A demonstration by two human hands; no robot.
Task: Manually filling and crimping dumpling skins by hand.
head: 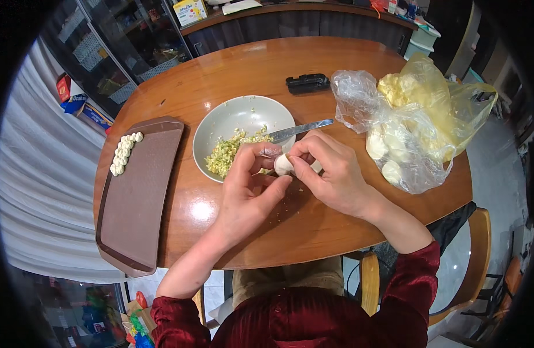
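Note:
Between my two hands, just over the near rim of a bowl, is a small white dumpling. My left hand cradles it from the left with curled fingers, some dusted white. The thumb and fingers of my right hand pinch its right side. A pale bowl holds chopped green-and-yellow filling, partly hidden by my left hand. A flat metal utensil rests in the filling and over the bowl's right rim. Several small folded dumplings sit at the far left end of a brown tray.
A clear plastic bag with white round pieces lies at the right, against a yellow plastic bag. A black plastic holder is behind the bowl. Crumbs dot the wooden table near my hands. A wooden chair stands at the right.

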